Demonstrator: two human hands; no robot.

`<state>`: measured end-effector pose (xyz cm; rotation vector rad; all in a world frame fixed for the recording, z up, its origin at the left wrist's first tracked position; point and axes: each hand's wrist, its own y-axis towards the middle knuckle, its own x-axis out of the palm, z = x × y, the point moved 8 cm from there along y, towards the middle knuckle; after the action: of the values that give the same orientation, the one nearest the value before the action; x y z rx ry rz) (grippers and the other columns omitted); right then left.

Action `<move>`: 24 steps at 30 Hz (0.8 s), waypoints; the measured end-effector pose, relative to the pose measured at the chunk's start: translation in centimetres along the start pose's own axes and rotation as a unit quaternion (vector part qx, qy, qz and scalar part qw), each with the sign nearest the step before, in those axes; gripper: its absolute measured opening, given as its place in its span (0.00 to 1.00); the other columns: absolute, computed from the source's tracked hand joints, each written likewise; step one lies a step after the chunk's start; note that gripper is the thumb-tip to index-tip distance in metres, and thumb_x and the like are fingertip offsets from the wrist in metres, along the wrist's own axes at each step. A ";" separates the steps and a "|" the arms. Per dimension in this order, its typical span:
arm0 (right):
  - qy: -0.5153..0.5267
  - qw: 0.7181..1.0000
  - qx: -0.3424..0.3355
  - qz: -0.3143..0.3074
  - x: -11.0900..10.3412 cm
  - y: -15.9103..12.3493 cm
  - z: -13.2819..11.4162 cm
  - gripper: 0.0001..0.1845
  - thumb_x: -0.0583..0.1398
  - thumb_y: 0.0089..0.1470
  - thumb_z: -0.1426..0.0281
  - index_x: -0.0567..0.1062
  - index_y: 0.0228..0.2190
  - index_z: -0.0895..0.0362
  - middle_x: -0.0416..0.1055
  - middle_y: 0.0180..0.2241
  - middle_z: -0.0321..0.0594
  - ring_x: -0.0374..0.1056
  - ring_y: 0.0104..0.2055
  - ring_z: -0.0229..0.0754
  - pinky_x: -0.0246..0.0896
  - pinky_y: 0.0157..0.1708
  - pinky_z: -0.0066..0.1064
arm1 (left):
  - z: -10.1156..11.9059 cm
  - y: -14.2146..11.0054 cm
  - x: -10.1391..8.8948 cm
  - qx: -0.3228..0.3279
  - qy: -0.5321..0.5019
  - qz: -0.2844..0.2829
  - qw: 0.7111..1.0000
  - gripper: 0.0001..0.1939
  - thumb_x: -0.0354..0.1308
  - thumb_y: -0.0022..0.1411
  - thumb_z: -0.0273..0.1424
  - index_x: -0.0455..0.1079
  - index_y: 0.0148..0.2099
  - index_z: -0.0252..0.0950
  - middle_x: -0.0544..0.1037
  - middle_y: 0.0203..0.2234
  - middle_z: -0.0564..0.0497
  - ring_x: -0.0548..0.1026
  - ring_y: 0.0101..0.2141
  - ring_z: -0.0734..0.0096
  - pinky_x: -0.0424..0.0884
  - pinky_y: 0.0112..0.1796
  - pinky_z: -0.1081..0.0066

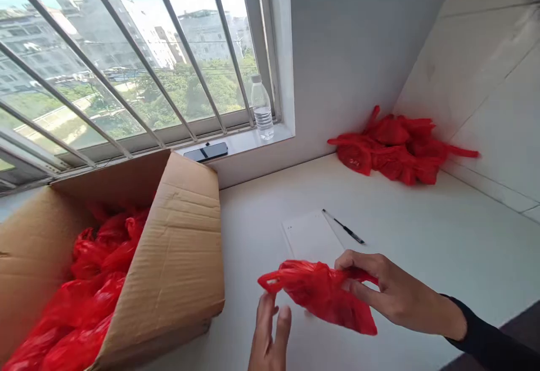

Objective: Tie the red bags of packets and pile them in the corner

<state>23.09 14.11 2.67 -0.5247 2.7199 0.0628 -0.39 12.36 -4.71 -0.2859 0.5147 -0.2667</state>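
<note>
A red plastic bag (316, 292), crumpled and partly flattened, hangs over the front of the table. My right hand (383, 286) pinches its right side between thumb and fingers. A handle loop sticks out at the bag's left end. Just below that loop is my left hand (272, 331), thumb and index finger apart; whether a fingertip touches the loop I cannot tell. Behind the bag lies a white sheet or notebook (314, 233), its near part hidden by the bag. A black pen (343, 226) rests beside it.
At left stands an open cardboard box (181, 247), its raised flap beside my left hand, with several red bags (109, 253) inside. More red bags (392, 146) are heaped in the back right corner. A water bottle (262, 109) and a phone (206, 151) sit on the windowsill.
</note>
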 end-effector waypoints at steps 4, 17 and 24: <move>-0.014 0.998 -0.027 -0.063 3.7 -1.1 0.3 0.09 0.56 0.64 0.76 0.73 0.40 0.51 0.74 0.40 0.34 0.69 0.40 0.41 0.63 0.43 0.35 | -0.3 -0.5 1.0 -0.001 -0.196 0.102 0.975 0.34 0.49 0.70 0.55 0.63 0.69 0.41 0.59 0.71 0.43 0.53 0.71 0.52 0.54 0.68 0.53; -0.120 0.989 -0.068 -0.047 5.2 -2.5 1.0 0.13 0.49 0.74 0.63 0.70 0.50 0.51 0.69 0.42 0.40 0.65 0.43 0.45 0.64 0.44 0.41 | -2.1 -3.2 1.1 0.005 -0.311 0.149 0.939 0.18 0.56 0.70 0.46 0.79 0.50 0.41 0.79 0.54 0.47 0.68 0.62 0.53 0.61 0.64 0.55; -0.161 0.982 -0.102 -0.009 4.5 -2.9 1.2 0.11 0.52 0.71 0.74 0.70 0.50 0.50 0.69 0.43 0.39 0.64 0.45 0.46 0.63 0.45 0.43 | -0.4 -4.3 0.8 0.058 -0.281 0.118 0.951 0.19 0.55 0.71 0.42 0.69 0.61 0.45 0.71 0.62 0.46 0.65 0.64 0.54 0.61 0.63 0.54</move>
<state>20.69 9.92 -0.06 -0.5434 2.4037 0.3900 -0.66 8.08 -3.96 -0.1717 -0.0336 0.0250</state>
